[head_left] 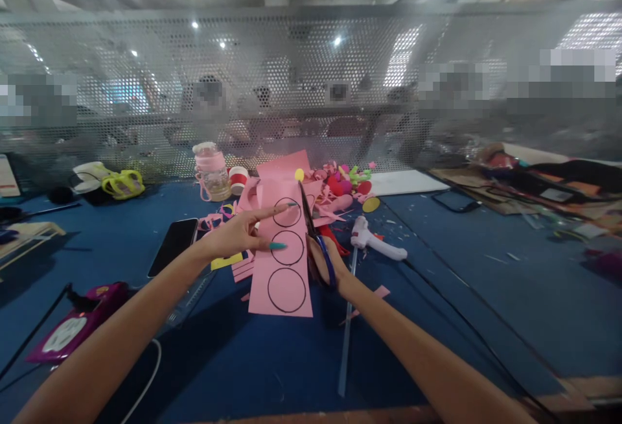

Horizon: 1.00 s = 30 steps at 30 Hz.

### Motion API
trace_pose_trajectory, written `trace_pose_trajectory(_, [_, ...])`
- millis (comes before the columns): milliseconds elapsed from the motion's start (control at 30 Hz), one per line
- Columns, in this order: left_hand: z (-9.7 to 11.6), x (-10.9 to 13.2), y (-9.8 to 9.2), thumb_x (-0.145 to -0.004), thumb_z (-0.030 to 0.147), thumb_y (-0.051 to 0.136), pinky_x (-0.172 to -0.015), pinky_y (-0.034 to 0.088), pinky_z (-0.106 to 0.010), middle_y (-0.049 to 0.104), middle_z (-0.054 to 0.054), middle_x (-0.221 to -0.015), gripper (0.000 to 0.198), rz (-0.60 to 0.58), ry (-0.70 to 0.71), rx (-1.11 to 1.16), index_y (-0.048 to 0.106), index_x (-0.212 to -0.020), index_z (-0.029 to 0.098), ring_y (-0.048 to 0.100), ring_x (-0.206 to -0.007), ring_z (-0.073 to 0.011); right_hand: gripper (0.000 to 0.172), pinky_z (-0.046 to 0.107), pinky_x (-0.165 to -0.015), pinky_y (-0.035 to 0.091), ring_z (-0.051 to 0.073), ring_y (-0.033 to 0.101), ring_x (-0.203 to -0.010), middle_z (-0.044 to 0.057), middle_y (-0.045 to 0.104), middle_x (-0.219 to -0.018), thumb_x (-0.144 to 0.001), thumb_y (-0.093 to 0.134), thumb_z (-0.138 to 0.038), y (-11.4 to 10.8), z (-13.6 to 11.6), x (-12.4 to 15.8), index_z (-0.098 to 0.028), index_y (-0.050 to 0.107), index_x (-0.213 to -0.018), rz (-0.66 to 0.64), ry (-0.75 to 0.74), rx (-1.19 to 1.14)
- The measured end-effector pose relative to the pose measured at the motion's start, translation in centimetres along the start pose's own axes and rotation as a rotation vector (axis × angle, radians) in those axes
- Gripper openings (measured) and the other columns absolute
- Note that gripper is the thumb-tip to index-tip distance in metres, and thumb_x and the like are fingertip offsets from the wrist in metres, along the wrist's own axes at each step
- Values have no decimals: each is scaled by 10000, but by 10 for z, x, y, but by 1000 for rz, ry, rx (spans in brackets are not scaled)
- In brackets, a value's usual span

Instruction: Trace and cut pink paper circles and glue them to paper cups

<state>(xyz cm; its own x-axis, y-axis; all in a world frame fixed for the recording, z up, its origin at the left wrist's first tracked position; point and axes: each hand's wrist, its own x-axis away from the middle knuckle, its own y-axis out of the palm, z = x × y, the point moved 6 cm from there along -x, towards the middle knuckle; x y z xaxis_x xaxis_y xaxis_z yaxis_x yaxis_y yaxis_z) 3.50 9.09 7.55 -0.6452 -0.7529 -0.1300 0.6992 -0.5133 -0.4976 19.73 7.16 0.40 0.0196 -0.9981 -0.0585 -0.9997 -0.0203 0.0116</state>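
Note:
My left hand (238, 233) grips the left side of a pink paper strip (260, 281). Its thumb and index finger lie across the front; the other fingers are mostly hidden. Several black circles are drawn in a column down the strip. In my right hand (328, 262) are scissors (330, 267) with blue handles, their dark blades pointing up along the strip's right edge. Whether the blades are cutting into the paper I cannot tell. Behind the strip lie another pink sheet (286, 164) and a heap of pink scraps (335, 203).
A white glue gun (379, 242) with its cord rests right of my right hand, a clear glue stick (346, 353) below it. To the left are a phone (172, 246), a purple device (80, 320) and a pink bottle (211, 171). A perforated metal screen (301, 87) stands behind.

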Motion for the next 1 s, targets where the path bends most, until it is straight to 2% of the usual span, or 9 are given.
trace_pose_trajectory(167, [2,1,4,-683,307,733,-508,428,-207,466,-112,-1368,749,-43,-21,-11,406,-1355,348,433,-536,-40,448,191,-236,241,66,319,-231,-68,354,-307,-724,563,-549,-1,-5,4,-213,393,-482,23,64,33])
trace_pose_trajectory(300, [3,2,1,-706,260,688,-438,381,-184,564,-104,-1249,737,-82,-47,-48,383,-1375,319,388,-459,-20,494,181,-228,241,63,315,-224,-79,325,-308,-716,567,-577,-2,0,0,-213,345,-467,37,150,-27])
trace_pose_trajectory(400, [3,3,-20,-711,228,661,-422,357,-179,577,-96,-1229,688,-24,-55,-169,425,-1355,285,435,-466,-38,508,167,-221,226,52,292,-220,-84,328,-311,-716,572,-592,-2,7,-2,-209,342,-473,44,236,-115])
trace_pose_trajectory(533, [-2,11,-57,-695,243,669,-510,432,-195,553,-112,-1261,506,106,-106,-325,592,-1195,206,579,-628,-105,513,160,-202,187,45,252,-206,-82,317,-293,-765,521,-566,1,13,-4,-208,341,-446,49,267,-271])
trace_pose_trajectory(667, [-15,10,-64,-690,256,681,-430,407,-182,604,-120,-1146,469,118,-253,-155,608,-1146,170,552,-474,-61,526,152,-190,171,42,239,-192,-77,313,-269,-762,532,-532,1,22,-6,-206,327,-404,82,288,-335])
trace_pose_trajectory(767, [-22,-18,-60,-687,226,701,-427,428,-187,669,-88,-919,433,165,-303,-26,616,-1104,146,538,-414,-61,563,148,-185,163,37,231,-176,-73,303,-250,-709,559,-580,1,25,-8,-203,315,-370,89,291,-349])
trace_pose_trajectory(833, [-23,-47,-65,-718,210,684,-494,480,-218,664,-85,-796,418,291,-286,-8,596,-1112,101,587,-470,-102,578,147,-186,163,34,233,-174,-68,304,-249,-683,567,-601,-1,26,-9,-200,319,-349,94,292,-362])
trace_pose_trajectory(900, [-22,-78,-71,-785,250,635,-601,519,-255,660,-93,-826,483,367,-231,-14,503,-1226,102,645,-596,-140,582,149,-186,165,35,237,-174,-61,313,-253,-683,565,-598,-3,26,-10,-199,320,-337,97,281,-354])
trace_pose_trajectory(1000, [-17,-115,-76,-837,331,582,-772,512,-314,656,-94,-970,587,425,-116,-64,353,-1356,179,663,-801,-166,566,147,-199,170,37,255,-186,-62,316,-266,-667,587,-594,-7,33,-11,-199,332,-352,91,306,-356])
